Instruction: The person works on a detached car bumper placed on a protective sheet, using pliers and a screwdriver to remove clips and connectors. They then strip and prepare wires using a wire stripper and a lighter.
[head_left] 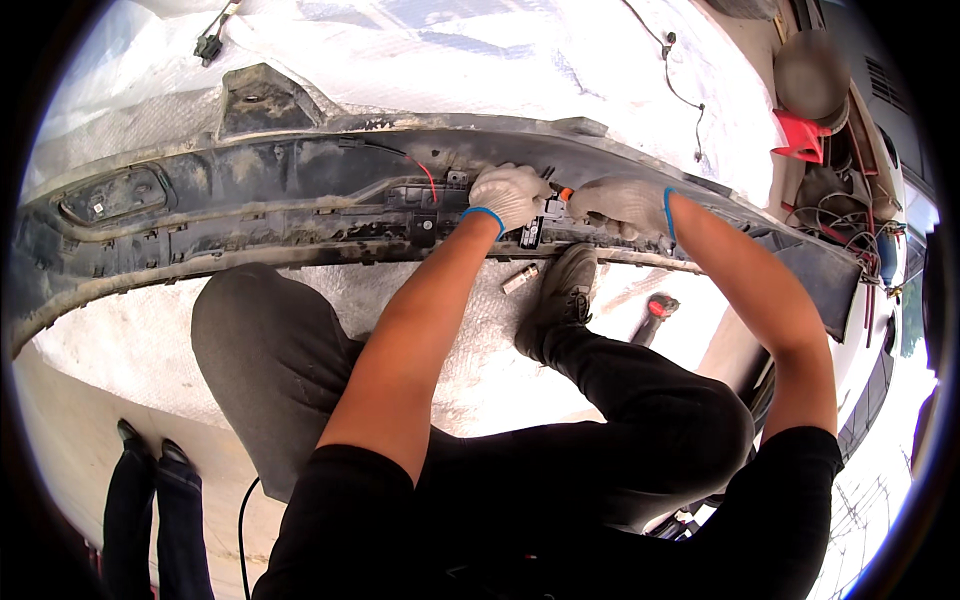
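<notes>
A long black car bumper (330, 170), dusty on its inner side, lies across in front of me. My left hand (508, 196), in a pale knitted glove with a blue cuff, rests on its middle with the fingers curled. Just right of it, my right hand (622, 205), gloved alike, is closed; its grip hides what it holds. Between the hands a small orange piece (566, 193) shows near my right fingertips. Below the left fingers sits a black module with a white label (531, 234). A thin red wire (425, 178) curves over the bumper left of my left hand.
A white padded sheet (450, 300) spreads under the bumper. Near my shoe (570, 290) lie a small metal cylinder (519, 279) and a red-and-black tool (656, 315). Loose black cables (668, 60) lie beyond. Another person's legs (155, 500) stand at lower left; clutter and hoses (840, 215) fill the right.
</notes>
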